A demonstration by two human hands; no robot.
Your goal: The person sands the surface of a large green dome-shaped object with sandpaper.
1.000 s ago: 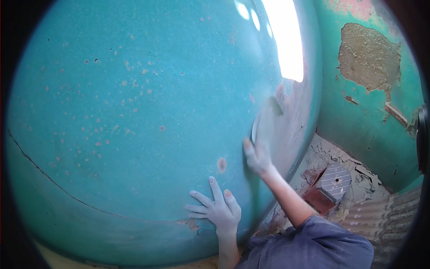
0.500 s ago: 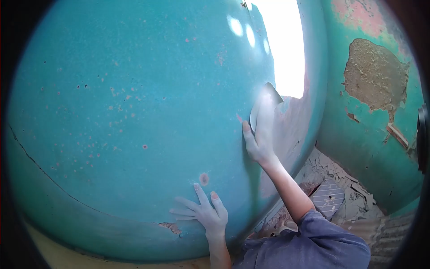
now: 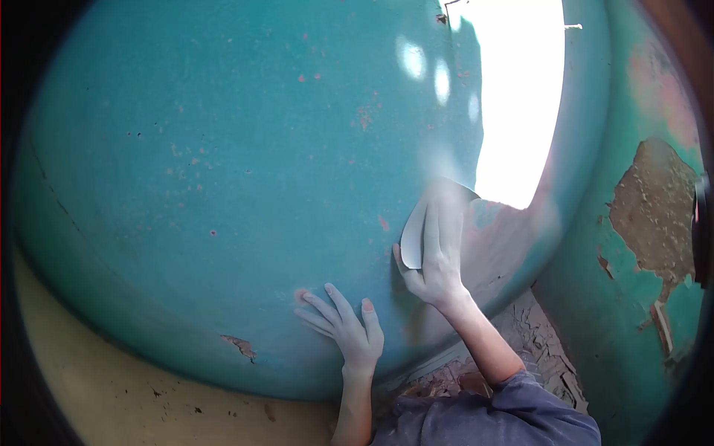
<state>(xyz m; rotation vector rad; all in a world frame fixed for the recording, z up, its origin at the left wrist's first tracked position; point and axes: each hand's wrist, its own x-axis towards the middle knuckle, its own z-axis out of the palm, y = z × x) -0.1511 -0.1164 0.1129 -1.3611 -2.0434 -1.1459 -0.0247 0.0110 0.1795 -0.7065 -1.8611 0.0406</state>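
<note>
My right hand (image 3: 435, 260), coated in pale dust, presses a thin, curled sheet of sandpaper (image 3: 413, 241) against a large rounded turquoise surface (image 3: 245, 163). The sheet's pale back shows left of the fingers, and its abrasive side is hidden. Lower and to the left, my left hand (image 3: 349, 327) lies on the same surface with its fingers spread, holding nothing. One of its fingertips is at a small round brownish spot (image 3: 302, 296). A hazy whitish blur hangs just above the right hand.
Bright glare (image 3: 520, 97) covers the surface's upper right. A chipped patch (image 3: 239, 347) marks its lower edge. At right stands another green surface with a bare brown area (image 3: 654, 212). Cracked, flaking debris (image 3: 535, 331) lies below, and yellowish ground (image 3: 141, 372) shows at lower left.
The view has shifted and tilted. Relative to the surface, my right hand and the sheet are slightly lower. My left hand has slid rightward, its fingers now beside and over the round spot.
</note>
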